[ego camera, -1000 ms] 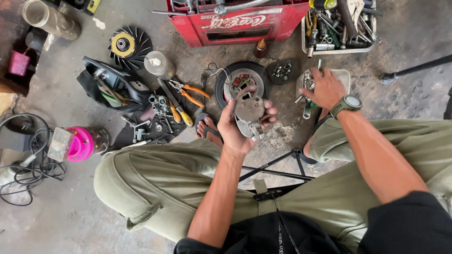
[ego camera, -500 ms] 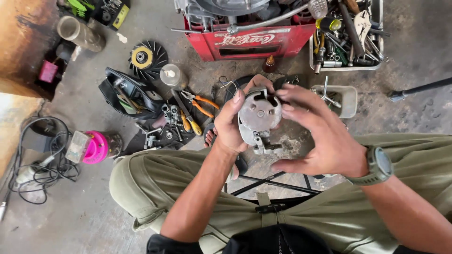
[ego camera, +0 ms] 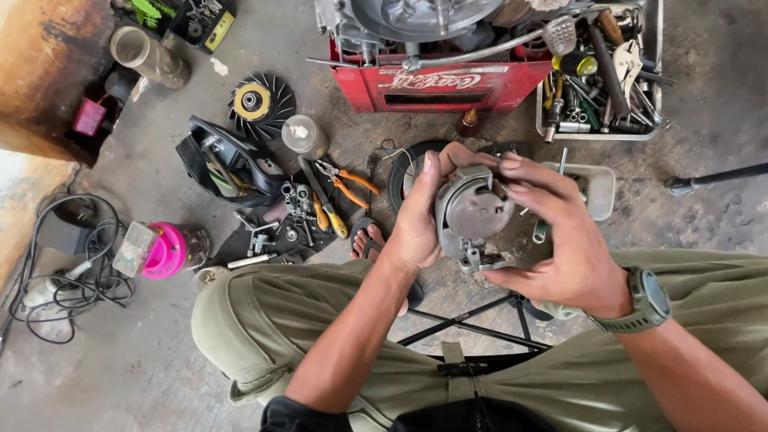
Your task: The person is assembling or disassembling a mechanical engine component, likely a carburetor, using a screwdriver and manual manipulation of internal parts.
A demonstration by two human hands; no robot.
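Both hands hold a round grey metal housing over the lap.

Floor, 9 o'clock: pink round container [ego camera: 164, 252]; pliers with orange handles [ego camera: 346, 182] lie near centre. Left hand [ego camera: 416, 228] wraps the round metal housing [ego camera: 474, 214] at its left rim, likely to steady it; right hand [ego camera: 560, 240] closes over its top and right edge, fingers bent. White tray [ego camera: 598, 190] at 3 o'clock. Against a second ago, the right hand has left the floor parts and joined the housing.
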